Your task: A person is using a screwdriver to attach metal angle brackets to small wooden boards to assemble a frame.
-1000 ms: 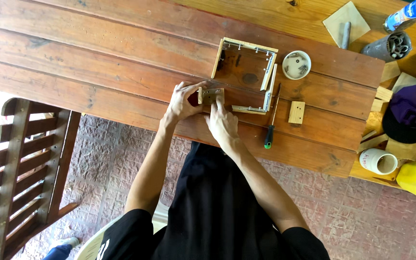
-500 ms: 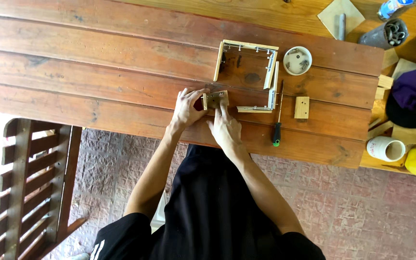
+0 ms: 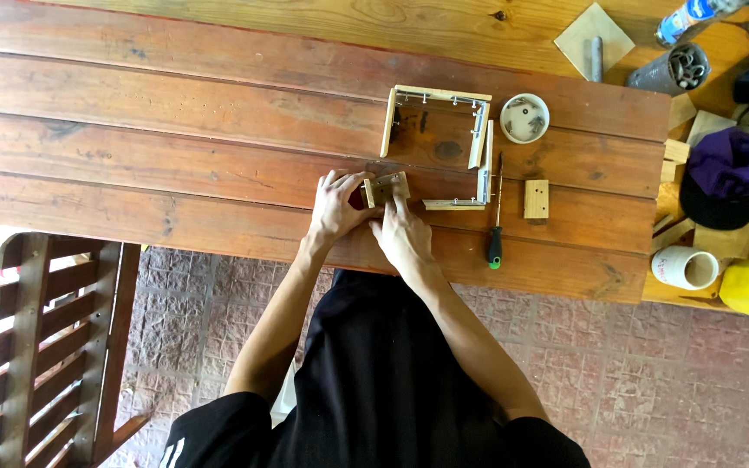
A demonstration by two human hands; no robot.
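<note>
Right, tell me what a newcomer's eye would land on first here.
Both hands meet at the middle of the reddish plank table: the left hand and right hand press on a small pale wooden block. Just beyond it lies an unfinished square frame of light wood strips, with a green-handled screwdriver and a round white bowl of screws to its right.

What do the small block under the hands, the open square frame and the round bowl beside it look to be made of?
Small block: pale bare wood, matte, with faint grain. Square frame: light wood strips, apparently unfinished, with small metal fittings along them. Round bowl: smooth white, probably plastic or ceramic; it holds small dark metal pieces.
</note>
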